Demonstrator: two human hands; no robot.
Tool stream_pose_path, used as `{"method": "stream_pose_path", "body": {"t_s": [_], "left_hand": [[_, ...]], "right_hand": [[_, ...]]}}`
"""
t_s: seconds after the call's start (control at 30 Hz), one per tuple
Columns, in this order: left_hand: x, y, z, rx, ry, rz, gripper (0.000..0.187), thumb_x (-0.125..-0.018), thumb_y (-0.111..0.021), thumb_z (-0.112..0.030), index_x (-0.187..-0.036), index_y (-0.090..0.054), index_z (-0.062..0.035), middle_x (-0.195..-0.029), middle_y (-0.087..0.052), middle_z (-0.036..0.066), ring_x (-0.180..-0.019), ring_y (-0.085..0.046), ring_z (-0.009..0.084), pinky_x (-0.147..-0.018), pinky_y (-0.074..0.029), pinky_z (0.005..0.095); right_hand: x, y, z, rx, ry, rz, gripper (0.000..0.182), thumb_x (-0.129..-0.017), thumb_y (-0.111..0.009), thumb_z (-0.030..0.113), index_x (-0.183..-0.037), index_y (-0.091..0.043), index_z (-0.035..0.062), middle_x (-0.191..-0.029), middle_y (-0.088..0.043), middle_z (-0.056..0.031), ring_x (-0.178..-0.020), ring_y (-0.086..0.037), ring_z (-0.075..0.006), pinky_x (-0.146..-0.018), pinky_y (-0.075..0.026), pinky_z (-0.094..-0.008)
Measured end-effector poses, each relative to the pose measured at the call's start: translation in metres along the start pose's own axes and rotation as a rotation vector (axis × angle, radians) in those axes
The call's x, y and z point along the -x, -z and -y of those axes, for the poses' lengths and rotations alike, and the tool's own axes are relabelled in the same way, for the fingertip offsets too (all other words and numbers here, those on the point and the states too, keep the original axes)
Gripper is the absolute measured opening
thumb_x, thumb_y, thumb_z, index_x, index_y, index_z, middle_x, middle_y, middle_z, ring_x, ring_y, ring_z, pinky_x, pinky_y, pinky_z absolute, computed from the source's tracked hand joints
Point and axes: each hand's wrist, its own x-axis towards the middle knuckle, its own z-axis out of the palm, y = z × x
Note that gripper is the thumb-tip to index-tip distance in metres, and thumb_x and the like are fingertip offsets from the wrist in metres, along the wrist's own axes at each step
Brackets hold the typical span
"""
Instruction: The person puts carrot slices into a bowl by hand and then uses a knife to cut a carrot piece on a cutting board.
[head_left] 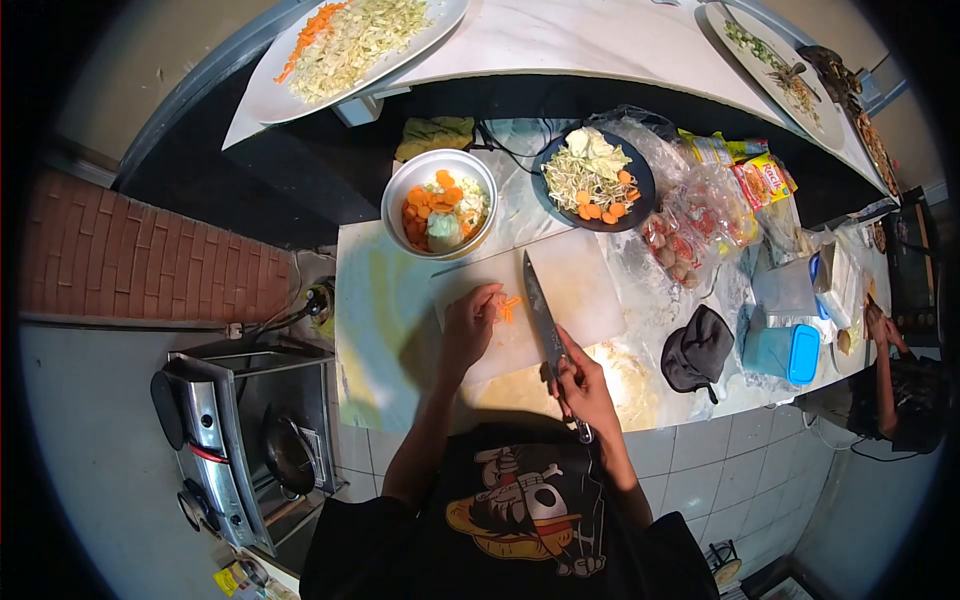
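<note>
My right hand (583,388) is wrapped round the handle of a large kitchen knife (543,312). Its long dark blade points away from me over the white cutting board (585,270). Beside the blade, to its left, lie several thin carrot strips (508,308). At those strips is my left hand (470,325), its fingers bent with a gap between them and nothing visible held. Beyond the board stand a metal bowl (392,215) of carrot slices and other chopped vegetables, and a dark plate (648,200) with bean sprouts, carrot slices and a cabbage piece.
Plastic bags (690,215) of food, a black cap (697,350) and a blue-lidded container (802,354) crowd the right side. On the raised counter is a platter (440,22) of shredded cabbage and carrot. A stove (207,440) stands left. Another person's hand (880,325) shows far right.
</note>
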Motion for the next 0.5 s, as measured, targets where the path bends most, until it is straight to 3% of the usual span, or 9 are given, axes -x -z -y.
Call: {"method": "stream_pose_path", "body": {"t_s": [0.03,0.07,0.13,0.17,0.23,0.27,0.33,0.5], "left_hand": [[0.0,0.0,-0.002,-0.114,-0.053,-0.017,0.024,-0.096,-0.062,-0.011,-0.117,-0.065,0.0011,-0.103,-0.073,0.016,-0.088,-0.073,0.0198,-0.076,-0.059,0.0324],[0.0,-0.001,-0.006,-0.227,-0.105,-0.033,0.021,-0.094,-0.065,-0.01,-0.112,-0.067,-0.0004,-0.103,-0.074,0.015,-0.086,-0.073,0.0198,-0.073,-0.059,0.0313],[-0.001,-0.005,-0.01,-0.316,-0.136,-0.06,0.018,-0.092,-0.066,-0.009,-0.109,-0.068,-0.0014,-0.102,-0.074,0.013,-0.085,-0.073,0.0222,-0.072,-0.058,0.0325],[-0.002,-0.006,-0.011,-0.406,-0.167,-0.087,0.016,-0.091,-0.068,-0.009,-0.105,-0.069,-0.0024,-0.101,-0.074,0.012,-0.085,-0.073,0.0247,-0.07,-0.058,0.0336],[-0.006,-0.009,-0.003,-0.43,-0.233,-0.119,0.014,-0.089,-0.069,-0.008,-0.102,-0.069,-0.0028,-0.099,-0.073,0.012,-0.083,-0.072,0.0263,-0.07,-0.057,0.0357],[-0.008,-0.011,-0.006,-0.452,-0.3,-0.153,0.013,-0.087,-0.07,-0.008,-0.099,-0.069,-0.0031,-0.098,-0.073,0.011,-0.082,-0.071,0.0279,-0.07,-0.057,0.0378],[-0.011,-0.014,-0.011,-0.46,-0.251,-0.122,0.014,-0.086,-0.071,-0.008,-0.099,-0.069,-0.0035,-0.095,-0.072,0.012,-0.081,-0.07,0.0292,-0.071,-0.055,0.0398],[-0.022,-0.031,-0.009,-0.449,-0.27,-0.097,0.013,-0.082,-0.07,-0.005,-0.095,-0.069,-0.0037,-0.089,-0.069,0.015,-0.08,-0.067,0.0344,-0.073,-0.053,0.0428]], "right_hand": [[0.0,0.001,0.0,0.134,-0.026,-0.058,0.061,-0.095,-0.041,-0.005,-0.153,-0.037,0.012,-0.073,-0.06,-0.0123,-0.052,-0.056,-0.0151,-0.05,-0.048,-0.0314],[0.0,0.002,-0.004,0.134,-0.027,-0.061,0.061,-0.095,-0.041,-0.005,-0.153,-0.037,0.012,-0.073,-0.06,-0.0123,-0.052,-0.056,-0.0151,-0.05,-0.048,-0.0314],[-0.004,0.002,-0.015,0.425,0.299,-0.227,0.055,-0.097,-0.047,0.001,-0.151,-0.041,0.0109,-0.059,-0.054,-0.0097,-0.046,-0.05,-0.0115,-0.049,-0.041,-0.027],[-0.003,0.003,-0.014,0.424,0.298,-0.228,0.055,-0.097,-0.047,0.001,-0.151,-0.041,0.0109,-0.059,-0.054,-0.0097,-0.046,-0.05,-0.0115,-0.049,-0.041,-0.027],[-0.002,0.005,-0.011,0.526,0.26,-0.245,0.057,-0.093,-0.05,0.0,-0.149,-0.044,0.0113,-0.063,-0.055,-0.0155,-0.053,-0.058,-0.0216,-0.056,-0.045,-0.0315],[-0.002,0.006,-0.013,0.525,0.258,-0.246,0.057,-0.093,-0.05,0.0,-0.149,-0.044,0.0113,-0.063,-0.055,-0.0155,-0.053,-0.058,-0.0216,-0.056,-0.045,-0.0315],[-0.004,0.008,-0.016,0.572,0.275,-0.255,0.06,-0.091,-0.051,-0.001,-0.149,-0.044,0.0122,-0.068,-0.057,-0.0187,-0.057,-0.061,-0.0328,-0.061,-0.049,-0.0345],[-0.007,0.009,-0.016,0.604,0.263,-0.247,0.06,-0.09,-0.05,-0.001,-0.148,-0.044,0.0116,-0.072,-0.059,-0.0227,-0.063,-0.061,-0.0406,-0.064,-0.049,-0.0366]]}}
